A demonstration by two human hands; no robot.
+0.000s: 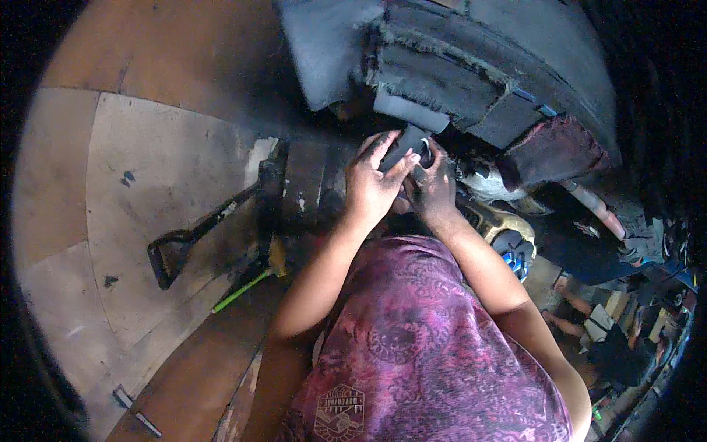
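Both hands meet in front of my chest around a dark grey piece (410, 138) with a smooth flat face; its exact kind is hard to make out. My left hand (374, 179) is closed on its left side, thumb laid across the front. On the other side, my right hand (433, 184) grips it with bent fingers, and dark smudges cover the skin. Something pale and curved shows between the right fingers, too small to name. Just beyond the fingertips lies a grey rounded edge (412, 112) of a padded strip.
A dark bench (508, 44) with frayed cloth (434, 74) lies ahead. A dark red cloth (556, 151) hangs at right, above a pale pipe (596, 210). On the left are a black D-shaped handle (171, 258) and a green stick (241, 291). Another person's arm (571, 298) shows at far right.
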